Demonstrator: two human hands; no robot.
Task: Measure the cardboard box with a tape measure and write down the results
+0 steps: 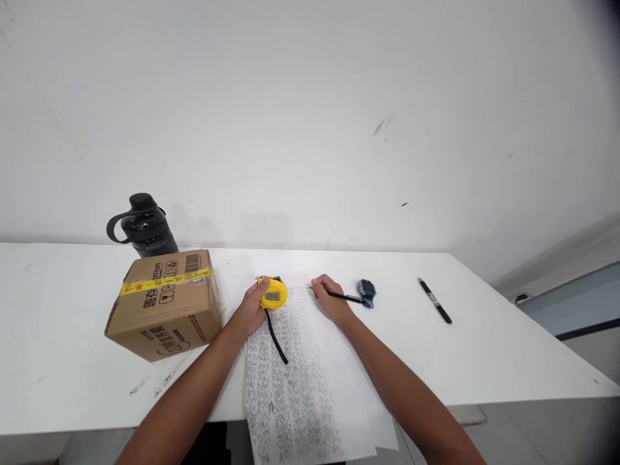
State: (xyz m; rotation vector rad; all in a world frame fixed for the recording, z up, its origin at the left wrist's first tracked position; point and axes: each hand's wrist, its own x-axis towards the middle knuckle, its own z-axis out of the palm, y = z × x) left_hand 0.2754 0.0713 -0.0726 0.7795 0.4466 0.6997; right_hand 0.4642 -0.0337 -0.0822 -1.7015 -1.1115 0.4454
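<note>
My left hand (250, 311) grips a yellow tape measure (274, 295) with a black wrist strap dangling over the paper. To its right, my right hand (328, 295) holds a thin black pen (346, 297), its tip on or just above the upper part of a large sheet of paper (295, 381). Dense rows of handwriting cover the sheet's left and middle; its right side is blank. The paper's lower end hangs past the table's front edge. Just beyond the pen's rear end lies a small blue digital watch (367, 290).
A taped cardboard box (167, 307) stands on the white table (484, 349) to the left, with a dark bottle (149, 226) behind it. A black marker (434, 301) lies at the right. The white wall (300, 129) rises along the table's back edge.
</note>
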